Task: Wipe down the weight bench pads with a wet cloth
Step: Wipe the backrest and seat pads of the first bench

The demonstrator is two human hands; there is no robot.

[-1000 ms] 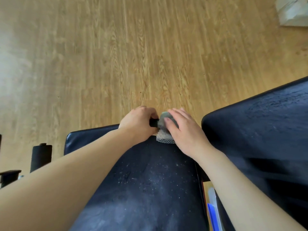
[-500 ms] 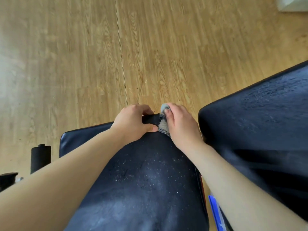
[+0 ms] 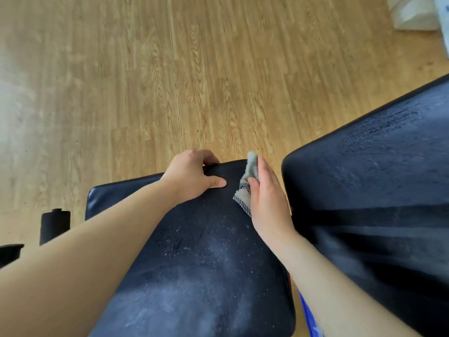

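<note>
1. Looking down on the black seat pad of the bench, dusted with pale specks and hazed whitish toward the near edge.
2. Hooked over the far edge of that pad with the left grip: fingers curled down behind the edge, thumb laid flat on top.
3. Pinching a grey cloth in the right grip at the far right corner of the seat pad, thumb pressed onto the fabric.
4. Bunched grey end of the cloth poking up past the fingertips at the far edge; checked hem trailing out under the palm and lying on the pad surface.
5. Just apart: left thumb tip and cloth, with bare black pad between.
6. Across a narrow gap on the right, a second black pad, the back pad, streaked with pale marks and cut off by the frame.
7. Beneath it all, a wood-grain floor.
8. Off the left edge of the bench, an upright black roller.
9. Far right on the floor, a white object, too cropped to identify.
10. Low in the gap between the pads, something blue, mostly hidden.
</note>
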